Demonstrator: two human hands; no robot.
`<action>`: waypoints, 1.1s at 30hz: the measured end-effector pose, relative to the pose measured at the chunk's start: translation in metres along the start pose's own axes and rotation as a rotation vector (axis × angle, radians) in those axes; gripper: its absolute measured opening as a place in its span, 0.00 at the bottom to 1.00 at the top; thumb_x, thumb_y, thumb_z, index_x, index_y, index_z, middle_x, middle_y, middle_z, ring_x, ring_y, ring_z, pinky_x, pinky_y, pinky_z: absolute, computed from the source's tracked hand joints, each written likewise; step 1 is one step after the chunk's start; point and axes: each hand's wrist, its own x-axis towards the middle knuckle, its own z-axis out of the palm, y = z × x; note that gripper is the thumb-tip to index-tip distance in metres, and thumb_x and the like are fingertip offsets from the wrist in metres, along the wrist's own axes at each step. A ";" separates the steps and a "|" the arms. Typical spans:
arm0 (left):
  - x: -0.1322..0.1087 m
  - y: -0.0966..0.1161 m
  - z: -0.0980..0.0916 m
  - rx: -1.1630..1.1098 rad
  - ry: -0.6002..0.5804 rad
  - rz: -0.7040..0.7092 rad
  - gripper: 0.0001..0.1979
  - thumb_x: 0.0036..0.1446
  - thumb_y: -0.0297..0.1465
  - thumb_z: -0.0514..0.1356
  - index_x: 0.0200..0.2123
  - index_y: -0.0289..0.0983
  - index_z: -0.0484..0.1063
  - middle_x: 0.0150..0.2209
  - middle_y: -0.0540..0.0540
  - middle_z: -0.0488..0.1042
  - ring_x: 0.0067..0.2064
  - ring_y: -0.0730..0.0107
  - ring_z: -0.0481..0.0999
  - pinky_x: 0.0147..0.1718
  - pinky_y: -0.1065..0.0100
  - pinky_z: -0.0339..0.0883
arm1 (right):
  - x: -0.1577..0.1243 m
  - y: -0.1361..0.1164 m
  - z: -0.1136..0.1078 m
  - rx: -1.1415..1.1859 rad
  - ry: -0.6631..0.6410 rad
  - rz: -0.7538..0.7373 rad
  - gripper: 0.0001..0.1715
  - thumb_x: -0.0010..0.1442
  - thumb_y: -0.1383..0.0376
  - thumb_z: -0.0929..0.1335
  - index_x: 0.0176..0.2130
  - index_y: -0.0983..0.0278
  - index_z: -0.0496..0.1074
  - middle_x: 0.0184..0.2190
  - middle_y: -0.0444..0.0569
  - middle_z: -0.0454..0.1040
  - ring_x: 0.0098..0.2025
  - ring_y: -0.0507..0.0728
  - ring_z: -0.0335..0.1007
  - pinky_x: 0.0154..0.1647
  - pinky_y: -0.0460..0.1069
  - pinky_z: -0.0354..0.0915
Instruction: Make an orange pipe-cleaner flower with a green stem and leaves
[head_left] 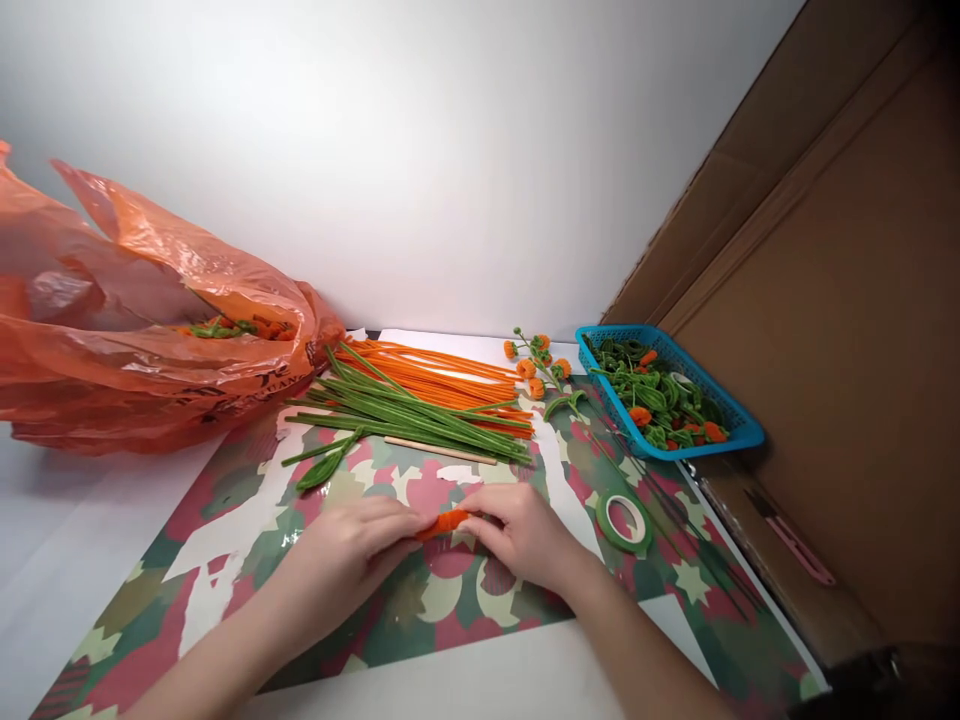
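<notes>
Between my two hands is a short orange fuzzy piece, like coiled pipe cleaner. My left hand pinches its left end, and the fingers of my right hand close on its right end. Just beyond them lies a thin wooden stick. Behind that, a bundle of green pipe cleaners rests partly over a bundle of orange pipe cleaners. A green looped leaf shape sits to the left of the stick.
An orange plastic bag stands at left. Orange pipe-cleaner flowers lie at the back. A blue basket with green and orange pieces is at right, near green tape, thin dark wires and a pink-handled tool. Cardboard walls the right.
</notes>
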 end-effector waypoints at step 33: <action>-0.018 0.002 0.016 0.277 0.129 0.398 0.24 0.68 0.23 0.42 0.65 0.31 0.58 0.53 0.41 0.76 0.57 0.65 0.73 0.59 0.65 0.65 | -0.003 -0.011 0.007 0.290 0.189 -0.056 0.08 0.57 0.70 0.71 0.35 0.61 0.82 0.31 0.50 0.82 0.34 0.56 0.78 0.38 0.49 0.72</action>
